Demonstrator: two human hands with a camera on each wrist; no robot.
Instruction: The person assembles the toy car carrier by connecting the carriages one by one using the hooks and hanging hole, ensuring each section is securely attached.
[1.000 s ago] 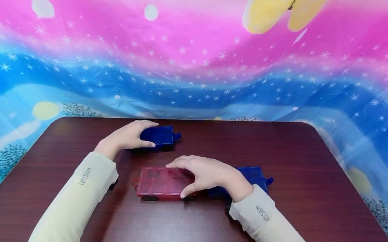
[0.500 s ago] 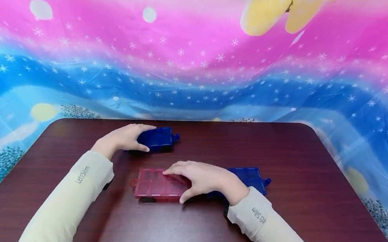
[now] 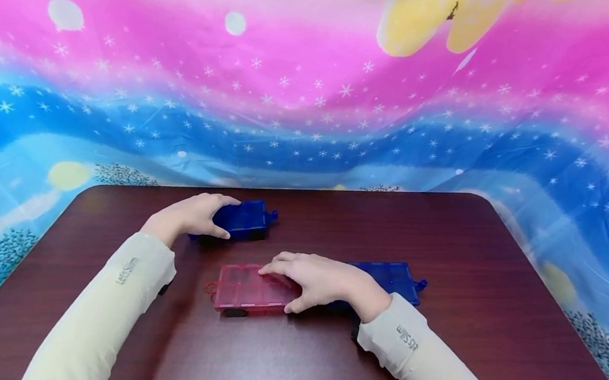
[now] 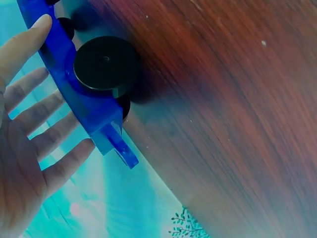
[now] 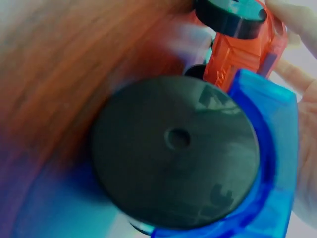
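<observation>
My left hand (image 3: 196, 214) grips the rear part of a translucent blue toy car base (image 3: 250, 218) near the table's far edge. Its thumb lies on the near side and its fingers on the far side; in the left wrist view, the blue base (image 4: 96, 111) shows black wheels and a hook. At the middle of the table, my right hand (image 3: 322, 282) holds the right end of a translucent red toy car base (image 3: 241, 288) between thumb and fingers. A ring sticks out from its left end. Under my right wrist stands a second blue toy car base (image 3: 392, 278), partly hidden.
All the bases stand on a dark brown table (image 3: 253, 364) with rounded far corners. Behind it hangs a pink and blue patterned cloth (image 3: 315, 92). A small black part (image 3: 164, 288), mostly covered, shows beside the left sleeve.
My left hand and the far blue base have shifted slightly left. In the last half second, the red base has moved a little right with my right hand. The second blue base has barely moved.
</observation>
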